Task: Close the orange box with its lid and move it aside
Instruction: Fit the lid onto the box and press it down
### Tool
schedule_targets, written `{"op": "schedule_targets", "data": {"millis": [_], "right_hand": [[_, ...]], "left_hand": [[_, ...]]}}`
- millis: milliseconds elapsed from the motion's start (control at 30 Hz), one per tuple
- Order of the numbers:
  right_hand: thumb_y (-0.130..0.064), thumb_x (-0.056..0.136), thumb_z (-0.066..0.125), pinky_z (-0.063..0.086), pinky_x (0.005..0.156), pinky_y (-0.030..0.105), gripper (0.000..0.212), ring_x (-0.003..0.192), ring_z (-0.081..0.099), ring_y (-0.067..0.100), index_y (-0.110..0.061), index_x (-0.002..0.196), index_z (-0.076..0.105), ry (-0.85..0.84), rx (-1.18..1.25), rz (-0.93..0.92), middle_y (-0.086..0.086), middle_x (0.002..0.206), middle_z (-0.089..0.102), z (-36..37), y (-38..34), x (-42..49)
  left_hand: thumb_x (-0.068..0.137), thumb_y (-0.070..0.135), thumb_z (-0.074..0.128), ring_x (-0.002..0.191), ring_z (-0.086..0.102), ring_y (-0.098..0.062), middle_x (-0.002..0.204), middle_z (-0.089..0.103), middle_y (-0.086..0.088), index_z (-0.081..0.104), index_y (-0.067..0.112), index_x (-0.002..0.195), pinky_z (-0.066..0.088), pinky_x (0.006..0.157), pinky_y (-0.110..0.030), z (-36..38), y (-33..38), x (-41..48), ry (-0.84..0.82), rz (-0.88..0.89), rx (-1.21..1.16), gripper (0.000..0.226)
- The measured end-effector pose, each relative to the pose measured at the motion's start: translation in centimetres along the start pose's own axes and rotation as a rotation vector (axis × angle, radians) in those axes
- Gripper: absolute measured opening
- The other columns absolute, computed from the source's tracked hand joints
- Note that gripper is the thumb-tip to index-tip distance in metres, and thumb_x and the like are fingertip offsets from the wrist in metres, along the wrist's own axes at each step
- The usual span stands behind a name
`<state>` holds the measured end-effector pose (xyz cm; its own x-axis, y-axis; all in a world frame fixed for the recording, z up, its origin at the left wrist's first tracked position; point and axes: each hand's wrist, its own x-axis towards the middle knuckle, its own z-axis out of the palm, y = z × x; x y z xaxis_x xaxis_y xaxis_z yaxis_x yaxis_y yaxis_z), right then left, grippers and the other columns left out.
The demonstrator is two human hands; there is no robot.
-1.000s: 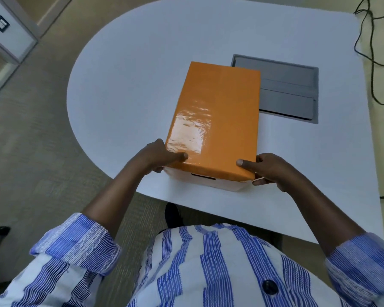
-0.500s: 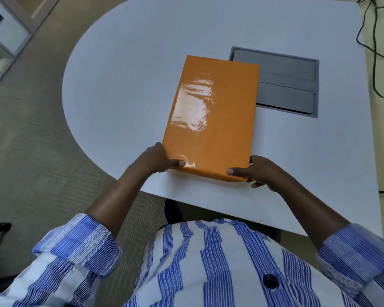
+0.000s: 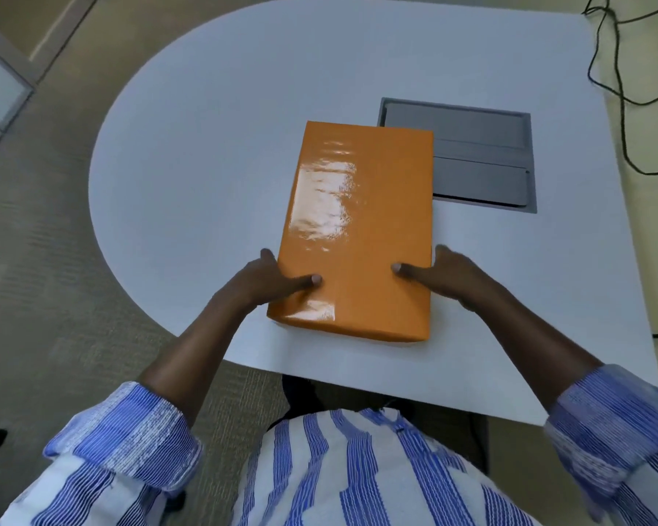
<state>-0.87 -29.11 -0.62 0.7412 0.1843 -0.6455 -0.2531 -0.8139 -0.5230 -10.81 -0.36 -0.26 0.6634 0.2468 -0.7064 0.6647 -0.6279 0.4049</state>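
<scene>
The orange box (image 3: 361, 229) lies on the white table (image 3: 213, 153) with its glossy orange lid fully down over it; no white base shows. My left hand (image 3: 266, 282) grips the box's left side near the front corner, thumb pressed on top of the lid. On the right side my right hand (image 3: 445, 279) holds the box the same way, thumb on the lid and fingers down the side wall.
A grey recessed cable hatch (image 3: 483, 165) sits in the table just right of the box, its left part hidden under it. Black cables (image 3: 620, 96) trail over the floor at the far right. The table's front edge is close to my body.
The lid has dropped fully onto the box, hiding the white base. Both hands slid from the front corners up along the sides, thumbs now on top.
</scene>
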Motion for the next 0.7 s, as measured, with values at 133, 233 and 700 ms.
{"op": "schedule_targets", "data": {"millis": [133, 233, 700], "right_hand": [[-0.071, 0.086, 0.057, 0.034, 0.115, 0.057, 0.100, 0.148, 0.030, 0.039, -0.009, 0.156, 0.021, 0.374, -0.309, -0.252, 0.019, 0.163, 0.025, 0.5, -3.7, 3.3], [-0.073, 0.091, 0.044, 0.014, 0.124, 0.059, 0.099, 0.156, 0.006, 0.037, -0.011, 0.160, 0.011, 0.413, -0.450, -0.279, 0.017, 0.170, 0.001, 1.1, -5.9, 5.8], [-0.077, 0.092, 0.020, 0.005, 0.125, 0.060, 0.095, 0.156, -0.008, 0.036, -0.014, 0.162, 0.002, 0.540, -0.568, -0.258, 0.015, 0.170, -0.007, 4.3, -5.6, 8.7]], "left_hand": [[0.083, 0.074, 0.058, 0.147, 0.033, -0.040, 0.163, 0.026, -0.018, 0.018, 0.011, 0.157, 0.039, 0.113, -0.058, -1.4, 4.3, 4.1, 0.332, 0.297, 0.173, 0.104], [0.089, 0.076, 0.043, 0.155, 0.004, -0.040, 0.169, 0.002, -0.018, 0.008, 0.011, 0.161, 0.016, 0.122, -0.059, -1.9, 6.8, 7.6, 0.388, 0.393, 0.350, 0.103], [0.088, 0.083, 0.018, 0.154, -0.017, -0.038, 0.168, -0.018, -0.013, -0.005, 0.019, 0.161, 0.002, 0.122, -0.059, 0.8, 6.0, 12.0, 0.527, 0.481, 0.435, 0.100]]}}
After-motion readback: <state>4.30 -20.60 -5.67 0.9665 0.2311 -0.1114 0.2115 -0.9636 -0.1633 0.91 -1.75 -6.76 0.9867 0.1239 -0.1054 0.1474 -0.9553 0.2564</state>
